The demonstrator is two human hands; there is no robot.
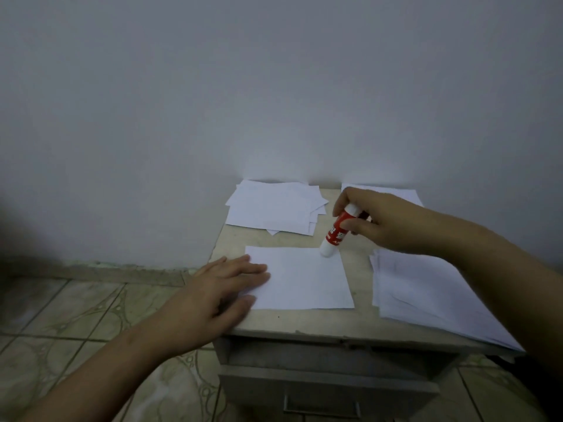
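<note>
The flat left hand [219, 287] pins the white paper sheet [304, 281]; the right hand [387, 220] grips the red-and-white glue stick [335, 234], probably best stroked lightly and evenly.

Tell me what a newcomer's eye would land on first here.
The red-and-white plastic glue stick stands out, held tilted by the right hand, its lower end at the far right corner of a white rectangular paper sheet. The left hand lies flat on that sheet's left edge. More white paper stacks sit behind and to the right.
</note>
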